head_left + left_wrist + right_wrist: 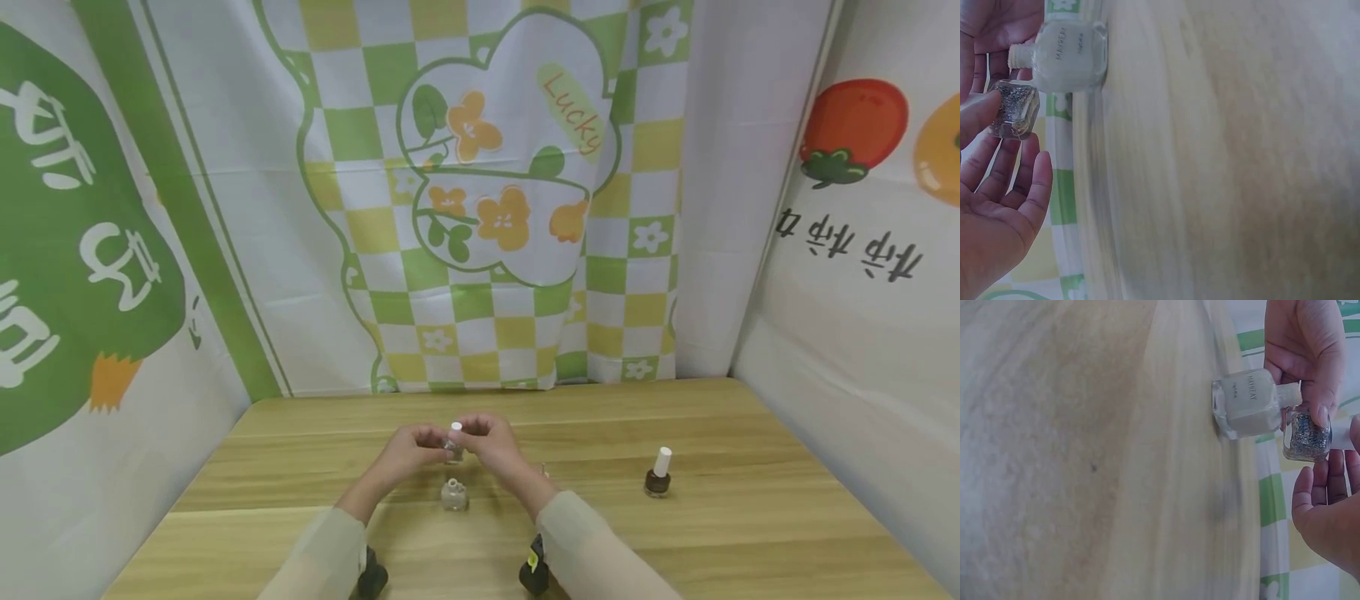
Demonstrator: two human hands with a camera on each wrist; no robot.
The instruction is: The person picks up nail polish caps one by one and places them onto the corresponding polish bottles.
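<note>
Between both hands is a small glass nail polish bottle with silver glitter (1307,439), raised close above the table. My left hand (408,452) holds its glass body, the thumb lying across the side. My right hand (491,443) pinches the white cap (456,427) at the top of that bottle; its other fingers are loosely bent in the right wrist view. Just nearer to me, an uncapped bottle of pale nail polish (453,496) stands upright on the table, its threaded neck bare.
A dark nail polish bottle (657,477) with a white cap stands on the wooden table (750,517) to the right. Part of a small pale object (544,471) shows behind my right wrist. Printed curtains (487,333) hang behind the table and at both sides.
</note>
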